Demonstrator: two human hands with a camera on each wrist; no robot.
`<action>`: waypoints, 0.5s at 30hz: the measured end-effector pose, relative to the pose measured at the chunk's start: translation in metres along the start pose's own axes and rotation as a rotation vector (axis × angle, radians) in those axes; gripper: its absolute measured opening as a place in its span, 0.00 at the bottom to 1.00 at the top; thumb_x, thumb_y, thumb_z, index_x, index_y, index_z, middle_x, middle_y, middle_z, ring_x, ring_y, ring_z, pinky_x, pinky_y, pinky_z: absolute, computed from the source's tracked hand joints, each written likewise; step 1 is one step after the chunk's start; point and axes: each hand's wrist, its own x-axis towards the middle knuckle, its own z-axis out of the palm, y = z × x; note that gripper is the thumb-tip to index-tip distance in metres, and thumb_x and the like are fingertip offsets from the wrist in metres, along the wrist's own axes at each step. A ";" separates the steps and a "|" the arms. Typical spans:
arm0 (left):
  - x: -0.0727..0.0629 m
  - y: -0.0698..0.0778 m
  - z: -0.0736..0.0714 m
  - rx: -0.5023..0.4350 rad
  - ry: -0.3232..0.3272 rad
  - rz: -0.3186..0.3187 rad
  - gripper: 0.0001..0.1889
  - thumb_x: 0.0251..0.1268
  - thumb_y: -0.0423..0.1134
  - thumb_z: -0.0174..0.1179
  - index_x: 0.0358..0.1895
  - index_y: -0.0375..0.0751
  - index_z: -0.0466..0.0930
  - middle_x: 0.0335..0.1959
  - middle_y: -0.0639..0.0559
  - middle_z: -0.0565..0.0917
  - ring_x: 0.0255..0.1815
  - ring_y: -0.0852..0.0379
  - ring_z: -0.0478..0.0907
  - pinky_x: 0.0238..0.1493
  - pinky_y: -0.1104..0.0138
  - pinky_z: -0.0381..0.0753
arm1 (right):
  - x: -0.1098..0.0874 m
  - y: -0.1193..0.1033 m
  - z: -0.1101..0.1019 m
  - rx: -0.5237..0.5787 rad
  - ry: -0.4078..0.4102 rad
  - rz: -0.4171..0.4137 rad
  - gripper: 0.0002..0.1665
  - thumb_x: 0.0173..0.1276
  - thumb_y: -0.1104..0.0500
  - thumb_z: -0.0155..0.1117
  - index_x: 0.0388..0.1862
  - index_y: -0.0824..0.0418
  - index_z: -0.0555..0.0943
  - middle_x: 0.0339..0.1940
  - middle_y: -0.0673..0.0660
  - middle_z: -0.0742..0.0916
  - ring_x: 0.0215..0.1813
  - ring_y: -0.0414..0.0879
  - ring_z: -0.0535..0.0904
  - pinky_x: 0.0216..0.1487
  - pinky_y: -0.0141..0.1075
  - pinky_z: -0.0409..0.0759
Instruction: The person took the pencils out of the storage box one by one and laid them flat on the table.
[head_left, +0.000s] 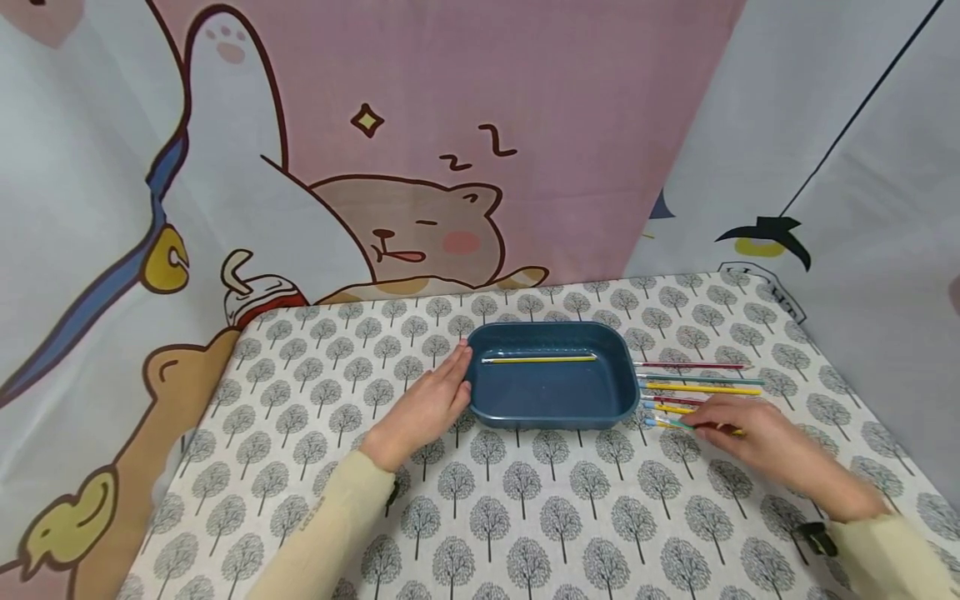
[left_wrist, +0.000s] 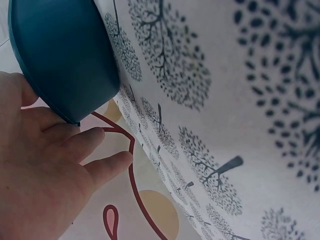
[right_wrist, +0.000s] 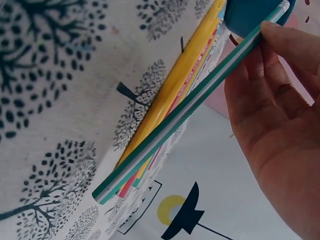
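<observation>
A dark blue rectangular basin [head_left: 555,421] stands on the table, with one yellow pencil [head_left: 540,360] lying inside it. My left hand [head_left: 427,408] rests against the basin's left side, fingers extended along the wall near the rim. Right of the basin, my right hand [head_left: 750,429] pinches a green-and-white striped pencil [right_wrist: 185,107] between thumb and fingers, slanting over the other pencils. Beneath it in the right wrist view lies a thick yellow pencil [right_wrist: 172,90]. Several more pencils, among them a dark red one [head_left: 697,365] and a yellow one [head_left: 705,389], lie in a row beside the basin.
A white cloth with grey tree prints [head_left: 487,500] covers the table. Behind it hangs a pink and white curtain [head_left: 585,167] with cartoon animals, which also closes in the left and right sides.
</observation>
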 end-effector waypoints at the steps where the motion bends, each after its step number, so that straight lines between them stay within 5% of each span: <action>1: 0.000 0.000 0.000 0.002 0.000 0.001 0.32 0.85 0.45 0.42 0.83 0.37 0.49 0.84 0.48 0.45 0.81 0.42 0.57 0.75 0.42 0.64 | 0.000 0.000 0.001 -0.003 -0.009 0.005 0.20 0.55 0.69 0.80 0.46 0.53 0.91 0.45 0.49 0.90 0.43 0.36 0.84 0.38 0.35 0.86; 15: 0.000 0.001 -0.001 0.000 -0.009 -0.012 0.32 0.86 0.46 0.41 0.84 0.38 0.48 0.84 0.49 0.44 0.81 0.41 0.57 0.76 0.41 0.63 | 0.001 -0.002 0.008 -0.011 -0.060 -0.031 0.20 0.57 0.72 0.78 0.46 0.53 0.91 0.43 0.45 0.87 0.37 0.28 0.77 0.30 0.30 0.80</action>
